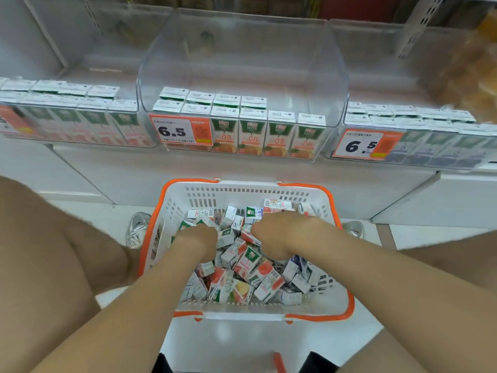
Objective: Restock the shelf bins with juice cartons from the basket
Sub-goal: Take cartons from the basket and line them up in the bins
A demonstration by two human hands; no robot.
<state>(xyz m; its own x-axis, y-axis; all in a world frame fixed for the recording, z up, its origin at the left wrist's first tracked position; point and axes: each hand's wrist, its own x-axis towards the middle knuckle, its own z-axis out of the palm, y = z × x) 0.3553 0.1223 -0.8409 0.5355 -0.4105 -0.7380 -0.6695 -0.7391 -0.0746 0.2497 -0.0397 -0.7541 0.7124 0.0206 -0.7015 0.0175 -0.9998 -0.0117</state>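
Note:
A white basket with an orange rim (150, 232) stands on the floor below the shelf, full of several small juice cartons (250, 262) lying in a jumble. Both my hands reach down into the pile. My left hand (197, 242) is at the left middle and my right hand (278, 235) at the right middle, a carton's width apart. I see only their backs and knuckles; the fingers curl down among the cartons and are hidden. The clear middle shelf bin (242, 63) holds upright orange juice cartons (252, 133) in rows at its front, with room behind them.
The left bin (80, 125) and right bin (430, 141) hold rows of cartons. Orange price tags reading 6.5 (178, 130) hang on the bin fronts. My knees flank the basket and my shoes (137, 230) sit beside it. Bagged goods (470, 71) blur at the upper right.

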